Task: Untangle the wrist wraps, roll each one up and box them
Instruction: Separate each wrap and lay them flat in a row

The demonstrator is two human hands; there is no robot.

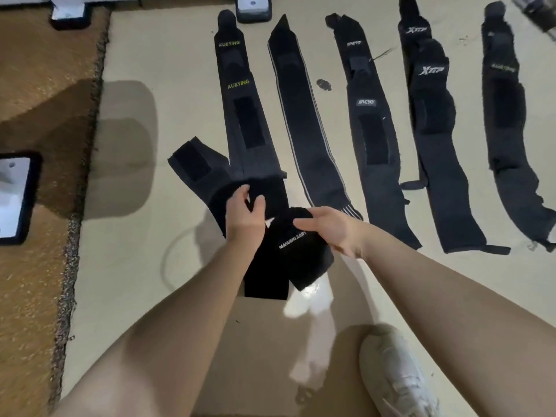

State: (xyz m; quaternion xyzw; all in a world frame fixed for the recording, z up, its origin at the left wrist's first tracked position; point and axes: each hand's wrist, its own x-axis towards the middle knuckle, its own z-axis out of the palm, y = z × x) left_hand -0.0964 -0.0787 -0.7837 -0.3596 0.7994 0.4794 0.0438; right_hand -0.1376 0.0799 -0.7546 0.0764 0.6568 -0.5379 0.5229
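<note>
Several black wrist wraps lie stretched out side by side on the pale floor: a pair marked XUEYING (240, 94), a grey-striped one (304, 115), one with a white logo (368, 121), an XTEP one (430, 94) and one at the far right (505, 115). Between my hands is a black wrap marked MANUEKLEAR (296, 251), partly folded over. My left hand (243, 215) pinches its upper edge with curled fingers. My right hand (331, 228) grips the wrap's right side. A cardboard box (255, 341) sits below the hands, partly hidden by my arms.
A brown mat (39, 115) covers the floor on the left. White furniture feet stand at the left edge (13, 194) and along the top (252, 6). My white shoe (397, 377) is at the bottom right. A dark spot (324, 84) marks the floor.
</note>
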